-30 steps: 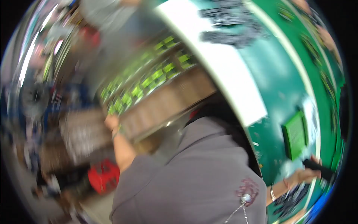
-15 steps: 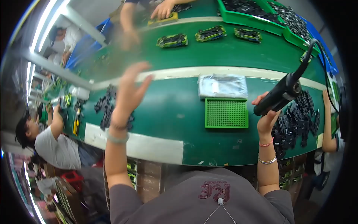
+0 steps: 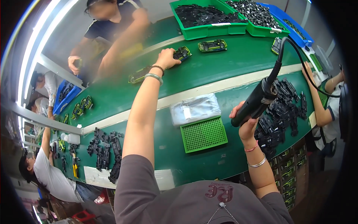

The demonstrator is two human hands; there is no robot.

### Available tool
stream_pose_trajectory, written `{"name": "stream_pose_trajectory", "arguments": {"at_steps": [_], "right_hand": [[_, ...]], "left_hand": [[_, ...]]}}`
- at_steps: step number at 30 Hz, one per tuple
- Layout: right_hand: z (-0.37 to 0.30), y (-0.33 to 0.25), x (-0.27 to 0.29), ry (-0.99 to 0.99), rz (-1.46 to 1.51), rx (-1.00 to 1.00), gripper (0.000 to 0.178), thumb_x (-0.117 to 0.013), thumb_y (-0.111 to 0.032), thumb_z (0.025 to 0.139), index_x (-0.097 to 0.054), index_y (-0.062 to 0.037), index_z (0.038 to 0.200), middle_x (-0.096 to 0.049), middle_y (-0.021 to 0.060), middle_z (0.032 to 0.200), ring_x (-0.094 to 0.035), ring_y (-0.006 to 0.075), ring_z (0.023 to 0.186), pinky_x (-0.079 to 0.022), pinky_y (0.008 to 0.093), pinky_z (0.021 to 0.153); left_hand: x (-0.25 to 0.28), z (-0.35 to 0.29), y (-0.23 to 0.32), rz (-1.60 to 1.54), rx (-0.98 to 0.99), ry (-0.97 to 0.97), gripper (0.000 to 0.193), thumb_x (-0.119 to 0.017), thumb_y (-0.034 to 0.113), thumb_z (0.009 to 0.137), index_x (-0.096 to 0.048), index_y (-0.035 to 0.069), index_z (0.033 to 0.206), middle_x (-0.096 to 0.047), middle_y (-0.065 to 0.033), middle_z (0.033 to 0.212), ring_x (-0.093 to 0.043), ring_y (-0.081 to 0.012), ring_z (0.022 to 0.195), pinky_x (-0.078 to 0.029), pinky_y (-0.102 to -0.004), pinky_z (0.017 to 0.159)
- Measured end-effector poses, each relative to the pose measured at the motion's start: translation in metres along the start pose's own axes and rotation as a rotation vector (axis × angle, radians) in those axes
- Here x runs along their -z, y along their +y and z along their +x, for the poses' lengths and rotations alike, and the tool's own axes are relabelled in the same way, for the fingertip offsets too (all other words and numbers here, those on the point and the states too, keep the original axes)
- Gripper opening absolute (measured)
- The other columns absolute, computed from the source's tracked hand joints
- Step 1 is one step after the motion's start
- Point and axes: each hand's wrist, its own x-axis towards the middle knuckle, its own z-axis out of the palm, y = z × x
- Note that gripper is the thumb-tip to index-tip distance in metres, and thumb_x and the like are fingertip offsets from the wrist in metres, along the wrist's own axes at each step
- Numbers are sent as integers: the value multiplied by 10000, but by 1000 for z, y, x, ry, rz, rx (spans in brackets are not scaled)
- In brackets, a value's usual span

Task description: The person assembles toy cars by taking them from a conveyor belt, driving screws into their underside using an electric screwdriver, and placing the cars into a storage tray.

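Note:
My left hand [image 3: 167, 58] reaches far across the green bench, its fingers closed on the near end of an upturned toy car [image 3: 182, 53] with a black underside and yellow-green body. Another upturned toy car [image 3: 139, 75] lies beside that wrist, partly hidden by it. In my right hand [image 3: 247, 127] is a black electric screwdriver [image 3: 256, 103], held tilted with its corded end up and its tip toward the lower left. A third toy car [image 3: 212, 45] lies farther right. Below the screwdriver's left side sits a green perforated tray [image 3: 203, 135], against a pale plastic-wrapped packet [image 3: 195, 109].
Black plastic parts are heaped at the right [image 3: 274, 121] and left [image 3: 102, 147]. Green bins [image 3: 214, 31] of black parts stand at the back, with a blue tray [image 3: 292, 28] beyond. The cable [image 3: 294, 44] arches at right. A co-worker's blurred arm [image 3: 119, 50] is across the bench.
My left hand has swung forward and right, from above the near bench onto a toy car. The view has turned; the screwdriver stays in my right hand.

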Motion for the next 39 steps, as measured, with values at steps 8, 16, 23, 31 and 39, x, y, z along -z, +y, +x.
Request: {"name": "stream_pose_trajectory", "arguments": {"at_steps": [8, 16, 23, 31, 39], "right_hand": [[4, -1, 1, -37, -32, 37, 802, -493, -743, 759, -559, 50, 866, -568, 73, 705, -555, 139, 655, -431, 266, 574], [6, -2, 4, -46, -27, 70, 787, -511, -726, 763, -567, 47, 893, -574, 78, 712, -553, 131, 658, -425, 257, 579], [4, -2, 3, -60, -26, 96, 773, -504, -715, 777, -566, 43, 910, -571, 79, 707, -552, 129, 648, -424, 255, 573], [4, -1, 2, -62, -35, 96, 786, -507, -724, 769, -564, 44, 925, -572, 81, 706, -563, 141, 651, -430, 264, 574], [2, -2, 2, -45, -84, 5, 887, -417, -827, 686, -501, 14, 953, -537, 76, 741, -548, 163, 679, -442, 285, 626]], "left_hand": [[51, -78, 49, -99, -322, 165, 569, -772, 330, 584, -642, -62, 977, -646, -211, 873, -621, -328, 804, -501, -386, 740], [60, -187, 110, -100, -416, -48, 496, -769, 246, 587, -626, -6, 990, -615, -146, 932, -539, -310, 959, -429, -380, 882], [41, -204, 115, -38, -388, -4, 442, -727, 240, 593, -636, 7, 958, -610, -125, 865, -539, -307, 927, -421, -380, 873], [38, -205, 111, -49, -331, -73, 528, -754, 261, 609, -615, 11, 1053, -599, -136, 958, -525, -313, 989, -416, -388, 897], [53, -235, 70, -284, -311, -4, 670, -793, 256, 659, -521, -8, 1211, -528, -168, 1194, -471, -327, 1139, -391, -392, 969]]}}
